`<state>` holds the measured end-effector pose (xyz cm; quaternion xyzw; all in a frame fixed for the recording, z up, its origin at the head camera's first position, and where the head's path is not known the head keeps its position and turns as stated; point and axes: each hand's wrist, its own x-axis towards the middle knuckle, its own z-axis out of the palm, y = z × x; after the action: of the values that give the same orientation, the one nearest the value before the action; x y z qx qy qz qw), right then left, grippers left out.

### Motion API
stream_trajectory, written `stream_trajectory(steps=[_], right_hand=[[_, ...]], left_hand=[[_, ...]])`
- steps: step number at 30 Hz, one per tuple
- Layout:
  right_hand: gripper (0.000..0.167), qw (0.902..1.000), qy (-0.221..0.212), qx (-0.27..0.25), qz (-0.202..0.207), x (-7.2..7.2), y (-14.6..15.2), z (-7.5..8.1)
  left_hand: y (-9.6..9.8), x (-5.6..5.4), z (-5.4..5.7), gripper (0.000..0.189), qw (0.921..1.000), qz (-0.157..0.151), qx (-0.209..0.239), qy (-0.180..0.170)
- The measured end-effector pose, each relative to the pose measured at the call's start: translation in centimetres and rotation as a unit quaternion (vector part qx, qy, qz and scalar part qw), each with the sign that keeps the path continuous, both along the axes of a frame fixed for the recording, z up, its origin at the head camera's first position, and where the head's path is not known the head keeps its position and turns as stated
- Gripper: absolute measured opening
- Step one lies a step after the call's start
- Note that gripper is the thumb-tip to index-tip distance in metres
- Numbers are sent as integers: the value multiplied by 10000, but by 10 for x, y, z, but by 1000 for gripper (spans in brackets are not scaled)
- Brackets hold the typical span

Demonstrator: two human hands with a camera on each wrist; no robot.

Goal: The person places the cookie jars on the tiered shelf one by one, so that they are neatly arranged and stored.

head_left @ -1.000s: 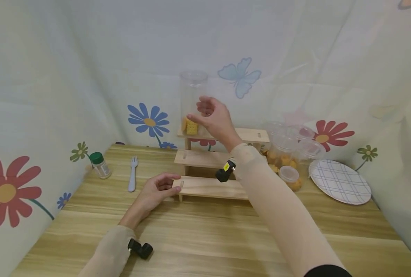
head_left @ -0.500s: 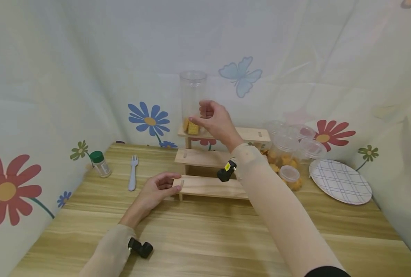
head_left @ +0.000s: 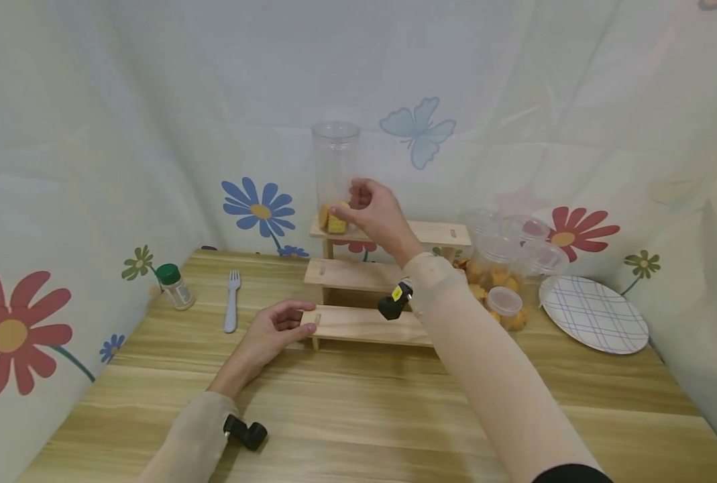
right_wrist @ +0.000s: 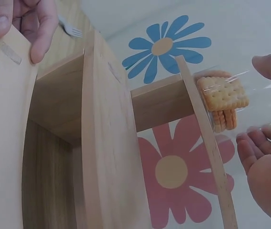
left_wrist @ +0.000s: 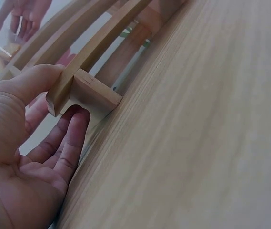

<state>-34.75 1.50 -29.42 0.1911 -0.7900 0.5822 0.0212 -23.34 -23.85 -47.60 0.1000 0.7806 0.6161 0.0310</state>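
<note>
While pinching the 3-tier rack [head_left: 349, 276] at its lowest shelf [head_left: 364, 326] with the left hand [head_left: 271, 331], curving the right hand [head_left: 379, 213] at the clear jar [head_left: 335, 161]; unable to tell whether grasping it.

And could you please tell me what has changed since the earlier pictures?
The right hand has dipped slightly beside the clear jar; whether it touches the jar, I cannot tell. No clear grasp or release shows. The left hand still holds the wooden rack at its lowest tier; the jar, fork and plate look unmoved.
</note>
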Motion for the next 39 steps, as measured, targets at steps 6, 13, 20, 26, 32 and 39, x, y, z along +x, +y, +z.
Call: stream_trajectory(steps=[6, 13, 20, 26, 32, 39], right_hand=[[89, 9999, 42, -152, -60, 8, 11, -2], [87, 9972, 646, -347, -134, 20, 25, 0], [83, 9912, 1077, -751, -145, 45, 42, 6], [79, 9797, 1707, -1033, -181, 72, 66, 6], [83, 9742, 1838, -1299, -168, 97, 93, -7], [83, 9683, 1821, -1649, -440, 118, 127, -25]], left_hand=[[1, -1, 0, 44, 10000, 11, -4, 1], [0, -2, -1, 44, 10000, 9, -17, -10], [-3, -1, -2, 44, 10000, 50, -24, -11], [-5, -1, -2, 44, 10000, 83, -15, -4], [-6, -1, -1, 44, 10000, 90, -27, 33], [-8, -1, 0, 45, 9999, 91, -52, 34]])
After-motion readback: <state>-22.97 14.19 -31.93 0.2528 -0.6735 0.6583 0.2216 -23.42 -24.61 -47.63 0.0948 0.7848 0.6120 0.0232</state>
